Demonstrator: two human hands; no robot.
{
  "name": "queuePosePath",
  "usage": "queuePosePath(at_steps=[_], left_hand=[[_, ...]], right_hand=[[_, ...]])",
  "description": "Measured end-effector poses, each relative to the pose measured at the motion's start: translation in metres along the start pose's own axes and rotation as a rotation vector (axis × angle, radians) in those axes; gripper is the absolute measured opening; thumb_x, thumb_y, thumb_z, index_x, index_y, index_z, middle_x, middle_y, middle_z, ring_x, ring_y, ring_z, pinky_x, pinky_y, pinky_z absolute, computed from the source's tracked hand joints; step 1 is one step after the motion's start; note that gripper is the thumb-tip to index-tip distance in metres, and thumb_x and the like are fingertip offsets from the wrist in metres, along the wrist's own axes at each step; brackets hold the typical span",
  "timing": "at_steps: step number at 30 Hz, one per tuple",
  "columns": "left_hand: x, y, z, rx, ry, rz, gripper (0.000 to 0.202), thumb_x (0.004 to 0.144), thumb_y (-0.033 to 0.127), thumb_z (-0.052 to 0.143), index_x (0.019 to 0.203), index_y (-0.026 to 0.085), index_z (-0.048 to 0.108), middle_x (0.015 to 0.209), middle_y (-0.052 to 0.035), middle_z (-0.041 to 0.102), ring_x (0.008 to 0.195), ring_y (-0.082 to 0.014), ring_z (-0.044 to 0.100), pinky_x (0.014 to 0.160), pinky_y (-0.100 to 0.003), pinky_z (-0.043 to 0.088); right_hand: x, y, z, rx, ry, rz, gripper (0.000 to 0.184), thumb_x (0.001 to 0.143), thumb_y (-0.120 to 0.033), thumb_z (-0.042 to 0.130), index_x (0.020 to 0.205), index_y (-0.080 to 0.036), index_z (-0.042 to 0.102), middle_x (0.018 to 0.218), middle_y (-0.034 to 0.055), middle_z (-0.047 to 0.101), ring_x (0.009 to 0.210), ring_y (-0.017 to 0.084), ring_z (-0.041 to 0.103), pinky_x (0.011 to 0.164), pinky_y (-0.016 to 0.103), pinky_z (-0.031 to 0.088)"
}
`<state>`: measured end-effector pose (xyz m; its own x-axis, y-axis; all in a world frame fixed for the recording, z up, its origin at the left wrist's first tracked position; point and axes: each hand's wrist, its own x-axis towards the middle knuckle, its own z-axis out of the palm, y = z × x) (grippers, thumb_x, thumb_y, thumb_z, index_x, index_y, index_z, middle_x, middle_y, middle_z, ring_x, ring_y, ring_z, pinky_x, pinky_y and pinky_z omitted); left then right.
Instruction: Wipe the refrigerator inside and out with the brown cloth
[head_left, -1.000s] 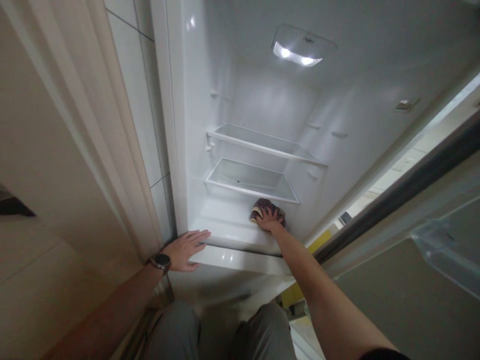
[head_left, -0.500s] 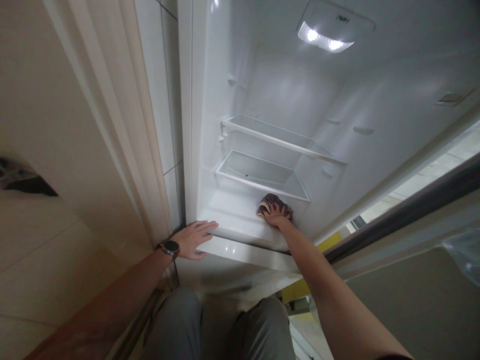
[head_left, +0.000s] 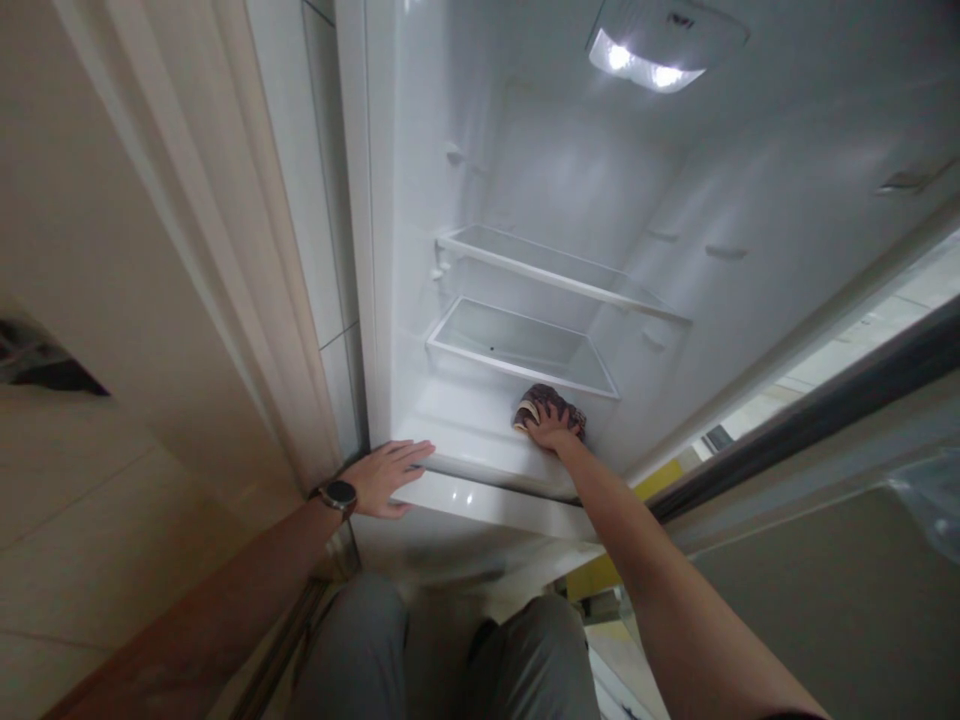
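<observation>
Inside the white refrigerator (head_left: pixel 450 400), my right hand (head_left: pixel 551 430) presses a dark brown patterned cloth (head_left: pixel 536 397) against the floor of the compartment, toward its right side. Its fingers spread over the cloth and grip it. My left hand (head_left: pixel 386 478), with a watch (head_left: pixel 340 494) on the wrist, rests at the lower left front corner of the refrigerator. Its fingers are stretched out and hold nothing. Just above the cloth is a glass shelf with a white frame (head_left: pixel 517 370).
A second glass shelf (head_left: pixel 555 270) sits higher up, beneath a lit lamp (head_left: pixel 645 70). The open refrigerator door (head_left: pixel 825 560) stands on my right, its dark seal facing in. A pale door frame (head_left: pixel 247 250) runs along the left. My knees (head_left: pixel 525 650) are close to the front.
The view has shifted slightly. Both hands stay in nearly the same places, the right one still on the cloth.
</observation>
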<state>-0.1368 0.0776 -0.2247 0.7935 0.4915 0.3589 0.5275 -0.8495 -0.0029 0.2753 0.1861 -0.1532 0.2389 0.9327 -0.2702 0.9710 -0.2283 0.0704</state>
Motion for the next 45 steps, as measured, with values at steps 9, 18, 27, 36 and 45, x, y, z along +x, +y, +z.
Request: queuePosePath(at_steps=[9,18,27,36,45], left_hand=[[0.0001,0.0002,-0.0012,0.006,0.018,0.017,0.05,0.084,0.051,0.071,0.118,0.015,0.074,0.165,-0.0192,0.046,0.154,-0.0334,0.042,0.129,-0.047,0.025],[-0.0012,-0.004,0.002,0.004,-0.004,0.017,0.052,0.083,0.052,0.072,0.122,0.016,0.074,0.165,-0.0186,0.045,0.154,-0.0341,0.042,0.129,-0.048,0.026],[-0.0021,-0.0046,0.0052,0.035,0.012,0.037,0.054,0.084,0.055,0.072,0.121,0.016,0.074,0.165,-0.0192,0.046,0.155,-0.0339,0.041,0.129,-0.048,0.026],[-0.0009,-0.0029,0.002,0.031,0.007,0.029,0.052,0.082,0.053,0.074,0.119,0.016,0.074,0.165,-0.0188,0.046,0.154,-0.0335,0.042,0.128,-0.047,0.027],[-0.0008,-0.004,0.0027,0.037,0.002,0.033,0.052,0.083,0.056,0.072,0.119,0.018,0.073,0.165,-0.018,0.045,0.154,-0.033,0.042,0.128,-0.047,0.028]], right_hand=[[-0.0003,-0.0006,-0.0004,0.119,0.011,-0.01,0.081,0.097,-0.074,0.027,0.17,-0.045,0.006,0.181,-0.0022,0.0,0.165,0.046,-0.005,0.125,0.077,0.012],[-0.0014,-0.0007,0.0004,0.129,0.022,-0.02,0.083,0.097,-0.074,0.027,0.171,-0.043,0.008,0.181,-0.0003,-0.001,0.165,0.046,-0.005,0.125,0.078,0.01],[-0.0022,-0.0007,-0.0003,0.123,0.015,-0.021,0.082,0.097,-0.075,0.026,0.17,-0.044,0.007,0.181,-0.0014,-0.002,0.165,0.046,-0.005,0.125,0.078,0.012],[-0.0008,-0.0007,0.0016,0.132,0.033,-0.022,0.082,0.097,-0.075,0.028,0.171,-0.043,0.008,0.181,0.0004,0.0,0.164,0.048,-0.003,0.124,0.078,0.012],[-0.0025,-0.0023,-0.0001,0.118,0.023,-0.012,0.082,0.097,-0.076,0.026,0.17,-0.044,0.008,0.181,0.0002,-0.002,0.165,0.046,-0.004,0.124,0.077,0.012]])
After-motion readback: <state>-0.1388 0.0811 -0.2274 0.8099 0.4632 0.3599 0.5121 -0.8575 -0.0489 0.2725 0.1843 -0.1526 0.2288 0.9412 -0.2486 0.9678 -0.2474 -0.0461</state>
